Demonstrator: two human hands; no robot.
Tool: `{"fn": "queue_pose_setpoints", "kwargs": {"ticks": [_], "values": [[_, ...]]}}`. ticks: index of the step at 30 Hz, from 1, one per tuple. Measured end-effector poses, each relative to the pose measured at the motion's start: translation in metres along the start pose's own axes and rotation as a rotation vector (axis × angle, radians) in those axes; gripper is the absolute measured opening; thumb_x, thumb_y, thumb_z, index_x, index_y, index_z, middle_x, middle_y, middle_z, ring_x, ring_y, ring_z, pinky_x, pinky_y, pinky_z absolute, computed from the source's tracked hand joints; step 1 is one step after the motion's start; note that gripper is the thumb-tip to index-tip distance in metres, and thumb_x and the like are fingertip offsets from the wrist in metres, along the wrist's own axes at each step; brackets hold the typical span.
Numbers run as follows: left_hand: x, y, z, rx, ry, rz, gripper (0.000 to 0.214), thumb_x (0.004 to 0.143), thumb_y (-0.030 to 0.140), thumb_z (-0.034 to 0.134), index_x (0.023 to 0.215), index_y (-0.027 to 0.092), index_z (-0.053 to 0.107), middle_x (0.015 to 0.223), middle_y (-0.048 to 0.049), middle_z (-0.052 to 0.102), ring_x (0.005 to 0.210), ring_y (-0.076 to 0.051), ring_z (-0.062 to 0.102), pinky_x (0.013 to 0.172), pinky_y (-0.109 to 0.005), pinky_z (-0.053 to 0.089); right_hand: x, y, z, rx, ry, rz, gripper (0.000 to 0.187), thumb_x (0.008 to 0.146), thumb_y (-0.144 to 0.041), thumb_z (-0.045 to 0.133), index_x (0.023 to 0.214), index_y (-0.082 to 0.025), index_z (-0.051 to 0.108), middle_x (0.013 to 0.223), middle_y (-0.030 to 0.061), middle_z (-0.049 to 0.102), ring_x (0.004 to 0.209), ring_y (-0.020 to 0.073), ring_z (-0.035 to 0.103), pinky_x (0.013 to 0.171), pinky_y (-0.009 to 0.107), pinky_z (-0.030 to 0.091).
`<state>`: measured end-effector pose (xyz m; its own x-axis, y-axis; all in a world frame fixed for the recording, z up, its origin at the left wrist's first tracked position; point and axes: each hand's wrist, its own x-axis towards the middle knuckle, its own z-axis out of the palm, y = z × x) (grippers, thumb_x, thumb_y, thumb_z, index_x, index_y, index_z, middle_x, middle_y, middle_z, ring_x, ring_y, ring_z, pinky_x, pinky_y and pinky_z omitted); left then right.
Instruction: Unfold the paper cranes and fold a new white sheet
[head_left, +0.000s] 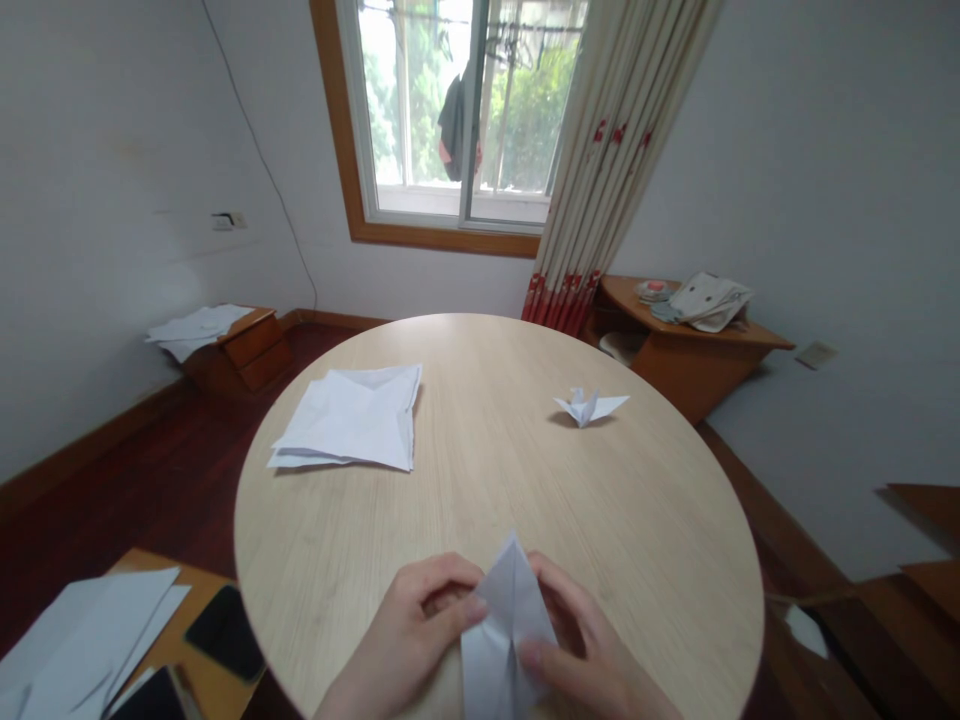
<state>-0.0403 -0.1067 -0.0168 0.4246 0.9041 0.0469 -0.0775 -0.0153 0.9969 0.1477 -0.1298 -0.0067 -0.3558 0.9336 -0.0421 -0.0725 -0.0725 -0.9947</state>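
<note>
No text, label, brand or number can be read anywhere in view. The folded paper (510,612) at the near edge of the table (487,480) is plain white, and so are the loose sheets (352,420) at its far left. The pale bundle (709,298) on the corner shelf (724,338) at the far right carries small dark marks — too blurred to read. The phone (223,632) at the near left lies with a dark screen — nothing legible on it.
</note>
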Motion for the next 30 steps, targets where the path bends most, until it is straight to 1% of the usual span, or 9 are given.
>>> {"fn": "queue_pose_setpoints", "kwargs": {"ticks": [3, 5, 10, 14, 19, 22, 25, 28, 30], "values": [[-0.002, -0.008, 0.004, -0.175, 0.102, -0.039, 0.029, 0.08, 0.04, 0.068, 0.096, 0.022, 0.052, 0.072, 0.0027, 0.058, 0.063, -0.012, 0.053, 0.06, -0.022, 0.041, -0.001, 0.009, -0.007, 0.005, 0.035, -0.026, 0.04, 0.07, -0.041, 0.072, 0.103, -0.021, 0.061, 0.1, 0.0074, 0.063, 0.097, 0.0264, 0.058, 0.088, 0.038, 0.044], [-0.003, -0.01, 0.007, -0.189, 0.131, -0.013, 0.026, 0.083, 0.04, 0.064, 0.092, 0.023, 0.048, 0.074, 0.0036, 0.056, 0.063, -0.011, 0.052, 0.06, -0.021, 0.04, -0.001, 0.015, -0.008, 0.09, 0.001, -0.032, 0.043, 0.068, -0.041, 0.074, 0.103, -0.021, 0.061, 0.101, 0.0079, 0.062, 0.1, 0.0267, 0.057, 0.09, 0.037, 0.042], [-0.006, -0.004, 0.015, -0.016, 0.08, 0.042, 0.017, 0.09, 0.033, 0.052, 0.081, 0.019, 0.055, 0.077, -0.0005, 0.054, 0.073, -0.014, 0.053, 0.068, -0.024, 0.041, 0.002, 0.019, 0.001, 0.346, -0.048, -0.052, 0.043, 0.066, -0.04, 0.077, 0.101, -0.023, 0.057, 0.088, 0.0032, 0.059, 0.082, 0.0188, 0.056, 0.072, 0.028, 0.044], [-0.007, -0.007, 0.023, -0.075, 0.075, 0.038, 0.017, 0.077, 0.025, 0.062, 0.087, 0.02, 0.049, 0.08, -0.0002, 0.055, 0.072, -0.015, 0.055, 0.065, -0.024, 0.043, 0.004, 0.015, 0.01, 0.384, -0.017, -0.099, 0.038, 0.068, -0.041, 0.076, 0.095, -0.023, 0.056, 0.083, 0.0001, 0.055, 0.075, 0.0146, 0.052, 0.067, 0.023, 0.042], [-0.005, -0.009, 0.027, -0.024, 0.266, 0.038, 0.024, 0.067, 0.018, 0.065, 0.079, 0.021, 0.045, 0.066, 0.0048, 0.051, 0.058, -0.011, 0.049, 0.052, -0.018, 0.04, 0.003, 0.014, 0.015, 0.257, 0.107, -0.15, 0.032, 0.073, -0.043, 0.073, 0.091, -0.022, 0.057, 0.089, 0.0032, 0.06, 0.087, 0.0186, 0.057, 0.077, 0.027, 0.043], [-0.005, -0.006, 0.022, 0.019, 0.297, 0.068, 0.021, 0.07, 0.023, 0.066, 0.076, 0.02, 0.047, 0.065, 0.0038, 0.055, 0.058, -0.011, 0.053, 0.052, -0.018, 0.043, 0.002, 0.017, 0.014, 0.223, 0.18, -0.124, 0.027, 0.074, -0.04, 0.073, 0.086, -0.022, 0.056, 0.082, 0.0016, 0.061, 0.079, 0.0163, 0.059, 0.071, 0.025, 0.045], [-0.006, -0.005, 0.016, 0.126, 0.319, 0.111, 0.01, 0.078, 0.024, 0.059, 0.076, 0.019, 0.051, 0.063, 0.0021, 0.058, 0.057, -0.013, 0.059, 0.052, -0.019, 0.047, 0.001, 0.019, 0.011, 0.16, 0.33, -0.082, 0.027, 0.074, -0.039, 0.074, 0.089, -0.023, 0.058, 0.074, -0.0001, 0.062, 0.068, 0.0141, 0.06, 0.063, 0.023, 0.047], [-0.005, -0.004, 0.015, 0.352, 0.346, 0.22, 0.003, 0.081, 0.019, 0.053, 0.08, 0.019, 0.055, 0.067, 0.0003, 0.063, 0.058, -0.013, 0.062, 0.054, -0.02, 0.051, 0.002, 0.014, 0.009, -0.047, 0.481, -0.126, 0.029, 0.076, -0.037, 0.071, 0.101, -0.024, 0.064, 0.077, 0.0021, 0.066, 0.068, 0.0151, 0.062, 0.061, 0.023, 0.05], [-0.004, -0.003, 0.016, 0.487, 0.353, 0.263, 0.008, 0.078, 0.014, 0.052, 0.081, 0.019, 0.056, 0.078, -0.0025, 0.066, 0.064, -0.015, 0.065, 0.057, -0.022, 0.053, 0.002, 0.009, 0.009, -0.258, 0.497, -0.214, 0.026, 0.08, -0.033, 0.067, 0.105, -0.026, 0.069, 0.086, 0.004, 0.068, 0.075, 0.0161, 0.064, 0.066, 0.023, 0.052]]}}
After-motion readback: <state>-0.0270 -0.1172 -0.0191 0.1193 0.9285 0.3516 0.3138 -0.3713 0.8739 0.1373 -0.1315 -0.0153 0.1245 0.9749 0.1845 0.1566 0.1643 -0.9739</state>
